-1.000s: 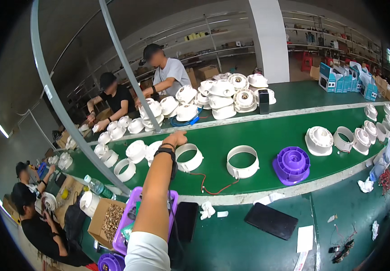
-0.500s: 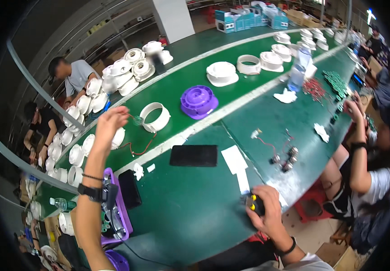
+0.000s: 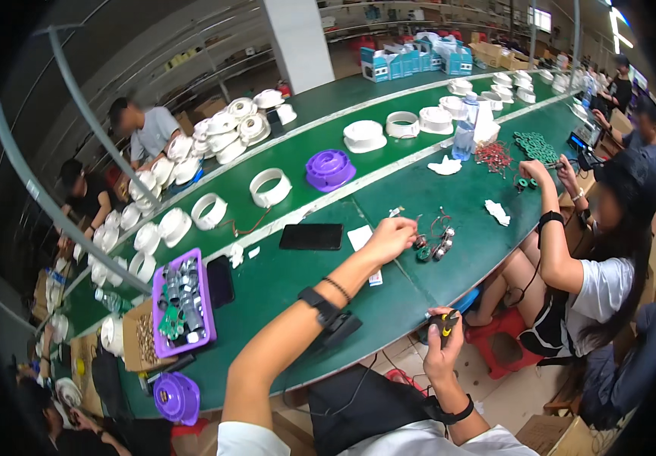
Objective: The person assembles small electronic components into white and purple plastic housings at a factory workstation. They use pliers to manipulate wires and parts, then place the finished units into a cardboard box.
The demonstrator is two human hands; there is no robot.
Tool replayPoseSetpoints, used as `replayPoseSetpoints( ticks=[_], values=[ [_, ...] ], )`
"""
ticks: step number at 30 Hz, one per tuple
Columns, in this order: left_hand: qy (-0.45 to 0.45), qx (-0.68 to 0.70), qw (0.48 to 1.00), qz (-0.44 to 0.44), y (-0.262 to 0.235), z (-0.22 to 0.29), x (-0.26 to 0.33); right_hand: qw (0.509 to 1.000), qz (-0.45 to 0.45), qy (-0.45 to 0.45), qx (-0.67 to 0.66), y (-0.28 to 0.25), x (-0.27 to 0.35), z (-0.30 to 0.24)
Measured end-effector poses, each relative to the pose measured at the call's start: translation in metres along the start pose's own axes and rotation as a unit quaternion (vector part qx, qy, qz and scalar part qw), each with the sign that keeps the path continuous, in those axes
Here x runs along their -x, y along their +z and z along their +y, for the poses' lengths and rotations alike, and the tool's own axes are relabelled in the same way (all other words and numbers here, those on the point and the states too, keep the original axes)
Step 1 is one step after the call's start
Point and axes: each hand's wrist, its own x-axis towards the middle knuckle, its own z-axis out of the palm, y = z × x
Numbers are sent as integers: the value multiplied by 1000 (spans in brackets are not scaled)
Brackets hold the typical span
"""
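Note:
My left hand (image 3: 390, 240) reaches over the green table with its fingers pinched together beside several small metal motors (image 3: 442, 248) with thin wires. Whatever lies between the fingertips is too small to make out. My right hand (image 3: 442, 353) is closed round a black-and-yellow hand tool (image 3: 445, 325) at the table's near edge; its working end is unclear. A black phone (image 3: 311, 236) and a white paper slip (image 3: 359, 237) lie to the left of my left hand. On the green belt, a red wire (image 3: 250, 225) trails beside a white ring-shaped housing (image 3: 270, 188).
At left stands a purple basket (image 3: 211, 319) of metal parts, with a purple housing (image 3: 177, 397) below it. Another purple housing (image 3: 329, 169) sits on the belt among white ones. A co-worker's hand (image 3: 534, 173) works at right near a water bottle (image 3: 464, 133).
My left hand has come from above the belt at left, letting go of the red wire, to the motors at right. My right hand still holds the tool, and the view has shifted.

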Motion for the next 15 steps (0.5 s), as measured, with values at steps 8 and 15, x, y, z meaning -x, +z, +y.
replayPoseSetpoints(
  ticks=[8, 15],
  values=[
    [275, -115, 939, 174, 26, -7, 175, 995, -40, 93, 26, -26, 24, 26],
    [83, -253, 638, 722, -37, -87, 447, 960, -226, 84, -146, -10, 34, 15]
  ],
)
